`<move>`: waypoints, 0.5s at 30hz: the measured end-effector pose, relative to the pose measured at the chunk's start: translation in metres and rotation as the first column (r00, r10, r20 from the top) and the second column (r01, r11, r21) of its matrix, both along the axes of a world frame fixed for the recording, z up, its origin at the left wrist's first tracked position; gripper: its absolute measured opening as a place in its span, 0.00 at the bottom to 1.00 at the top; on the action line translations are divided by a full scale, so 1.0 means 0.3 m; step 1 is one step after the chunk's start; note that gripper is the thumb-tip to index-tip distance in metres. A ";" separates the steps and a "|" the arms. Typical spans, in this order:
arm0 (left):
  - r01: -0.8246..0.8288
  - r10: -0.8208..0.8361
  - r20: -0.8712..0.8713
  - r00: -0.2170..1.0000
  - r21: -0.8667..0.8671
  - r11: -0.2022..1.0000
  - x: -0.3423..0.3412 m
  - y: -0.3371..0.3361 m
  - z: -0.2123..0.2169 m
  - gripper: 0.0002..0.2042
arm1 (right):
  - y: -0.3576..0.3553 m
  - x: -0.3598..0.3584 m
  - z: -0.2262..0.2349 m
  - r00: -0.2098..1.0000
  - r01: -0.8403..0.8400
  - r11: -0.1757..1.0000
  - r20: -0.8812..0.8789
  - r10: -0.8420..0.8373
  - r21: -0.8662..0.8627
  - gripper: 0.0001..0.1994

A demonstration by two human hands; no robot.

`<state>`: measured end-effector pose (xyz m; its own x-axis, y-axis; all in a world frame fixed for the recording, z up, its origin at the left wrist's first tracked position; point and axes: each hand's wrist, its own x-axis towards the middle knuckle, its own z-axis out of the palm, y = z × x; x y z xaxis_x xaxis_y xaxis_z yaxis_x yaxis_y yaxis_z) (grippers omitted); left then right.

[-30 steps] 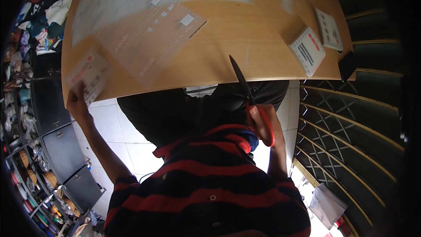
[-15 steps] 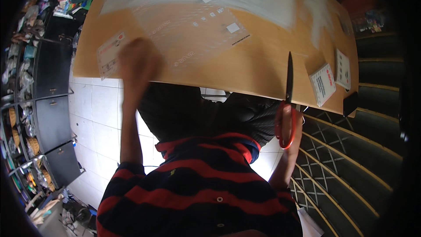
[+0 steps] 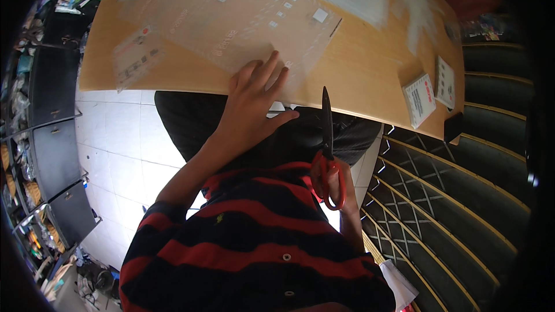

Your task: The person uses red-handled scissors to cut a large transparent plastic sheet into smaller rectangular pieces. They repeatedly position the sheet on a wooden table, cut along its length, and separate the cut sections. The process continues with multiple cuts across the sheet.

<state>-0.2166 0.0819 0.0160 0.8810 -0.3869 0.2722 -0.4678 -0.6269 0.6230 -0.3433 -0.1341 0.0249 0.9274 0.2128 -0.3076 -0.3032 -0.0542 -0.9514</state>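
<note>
With our left grip (image 3: 250,99) spread loose over a clear plastic sheet (image 3: 254,32) on the worktop (image 3: 370,75), we clasp red-handled scissors (image 3: 327,127) in our right grip (image 3: 334,179).

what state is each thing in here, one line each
red-handled scissors with dark blades, blades together, pointing toward the table
right hand, closed around the scissors' handles
left hand, open, fingers spread over the sheet
large clear printed plastic sheet, spread flat
small clear printed plastic piece, lying flat
black cabinet doors, apparently shut
</note>
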 end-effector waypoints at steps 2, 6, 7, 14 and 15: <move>0.076 -0.086 -0.050 0.995 -0.168 0.983 0.026 -0.007 -0.004 0.28 | -0.007 -0.004 0.001 1.000 -0.002 1.000 -0.008 0.001 -0.003 0.33; 0.086 -0.082 0.078 0.994 -0.051 0.995 0.104 0.058 0.003 0.25 | -0.003 -0.017 0.014 0.998 0.047 0.998 0.033 -0.046 -0.036 0.32; 0.018 -0.031 0.181 0.983 0.076 0.997 0.122 0.084 0.007 0.24 | -0.003 -0.031 0.012 0.998 0.065 0.997 0.027 -0.064 -0.036 0.32; -0.037 0.019 0.104 0.994 0.171 0.985 0.133 0.107 -0.021 0.26 | -0.017 -0.077 -0.056 0.995 0.101 0.995 0.027 -0.101 -0.005 0.31; -0.038 0.012 0.134 0.991 0.193 0.980 0.131 0.105 -0.029 0.27 | -0.016 -0.077 -0.054 0.996 0.090 0.995 0.032 -0.088 -0.043 0.31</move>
<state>-0.1772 0.1134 0.0072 0.8524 -0.4225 0.3081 -0.5205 -0.7425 0.4217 -0.3665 -0.1389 0.0088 0.9511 0.1156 -0.2864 -0.2796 -0.0710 -0.9575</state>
